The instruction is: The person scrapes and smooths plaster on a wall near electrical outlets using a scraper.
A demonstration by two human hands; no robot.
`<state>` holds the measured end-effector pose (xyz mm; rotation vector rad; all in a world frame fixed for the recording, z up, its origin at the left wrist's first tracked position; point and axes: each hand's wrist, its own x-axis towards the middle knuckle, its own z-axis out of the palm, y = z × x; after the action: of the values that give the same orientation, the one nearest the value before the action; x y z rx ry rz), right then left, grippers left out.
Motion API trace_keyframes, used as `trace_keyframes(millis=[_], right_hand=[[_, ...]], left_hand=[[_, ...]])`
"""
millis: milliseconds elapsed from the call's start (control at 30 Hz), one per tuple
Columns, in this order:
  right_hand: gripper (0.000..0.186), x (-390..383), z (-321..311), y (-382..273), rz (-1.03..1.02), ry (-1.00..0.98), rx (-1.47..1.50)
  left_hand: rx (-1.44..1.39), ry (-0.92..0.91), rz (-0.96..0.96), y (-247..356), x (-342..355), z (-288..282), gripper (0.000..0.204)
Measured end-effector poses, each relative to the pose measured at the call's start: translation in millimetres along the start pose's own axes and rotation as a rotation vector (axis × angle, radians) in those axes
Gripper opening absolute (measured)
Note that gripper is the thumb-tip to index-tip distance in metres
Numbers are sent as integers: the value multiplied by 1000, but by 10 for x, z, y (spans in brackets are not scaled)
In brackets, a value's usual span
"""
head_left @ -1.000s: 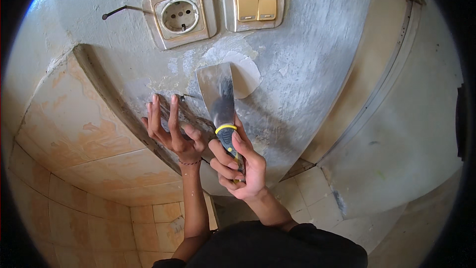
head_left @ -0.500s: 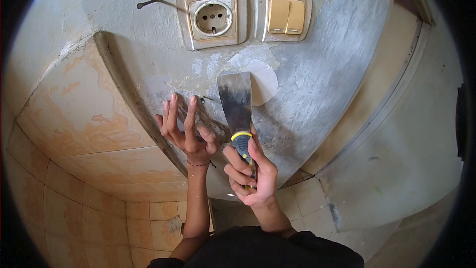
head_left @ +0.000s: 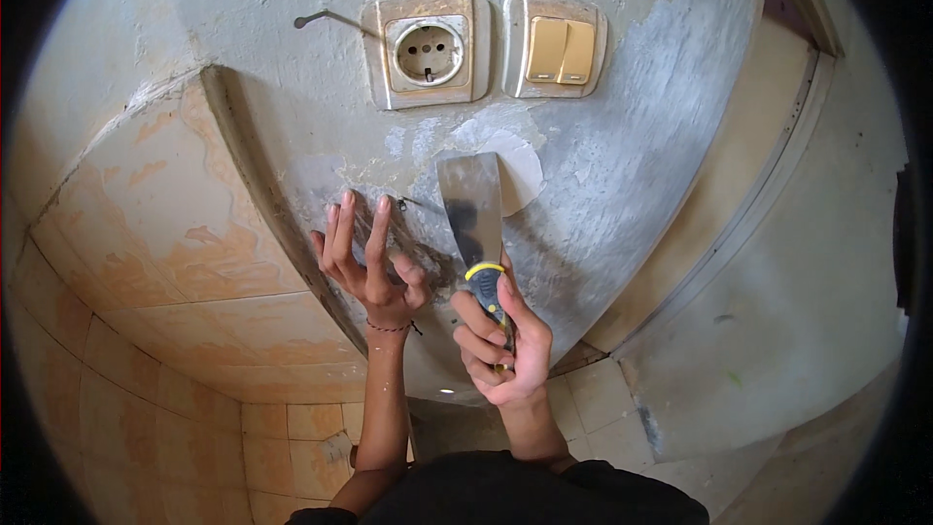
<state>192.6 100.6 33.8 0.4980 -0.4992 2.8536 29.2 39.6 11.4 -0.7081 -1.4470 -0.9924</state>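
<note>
The fingers of my left hand [head_left: 377,282] are spread with their tips against the grey, scuffed wall [head_left: 632,156], below the socket and beside a small protrusion from the wall. My right hand [head_left: 510,340] grips the handle of a putty knife [head_left: 468,209], black and yellow, with a wide metal blade pointing up the wall. The blade lies over the left edge of a pale, peeled patch [head_left: 520,170]; whether it touches the wall I cannot tell.
A round socket [head_left: 428,51] and a double cream switch [head_left: 559,49] sit on the wall above my hands, near a projecting nail [head_left: 316,17]. Orange-beige tiles [head_left: 185,233] cover the left side. A doorway with a frame [head_left: 768,165] lies at the right; a tiled floor [head_left: 593,394] shows below.
The view has shifted and turned slightly, so socket, switch and hands appear further right and a little lower. Both hands keep much the same pose and place on the wall.
</note>
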Motion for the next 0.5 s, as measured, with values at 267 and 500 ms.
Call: trace_keyframes(millis=[267,500], right_hand=[[47,53,6,68,-25,29,-34],[29,54,-90,108,-26,-74,125]], left_hand=[[2,1,-7,-45,-22,-3,51],[-27,4,-17,-8,-2,-20,50]])
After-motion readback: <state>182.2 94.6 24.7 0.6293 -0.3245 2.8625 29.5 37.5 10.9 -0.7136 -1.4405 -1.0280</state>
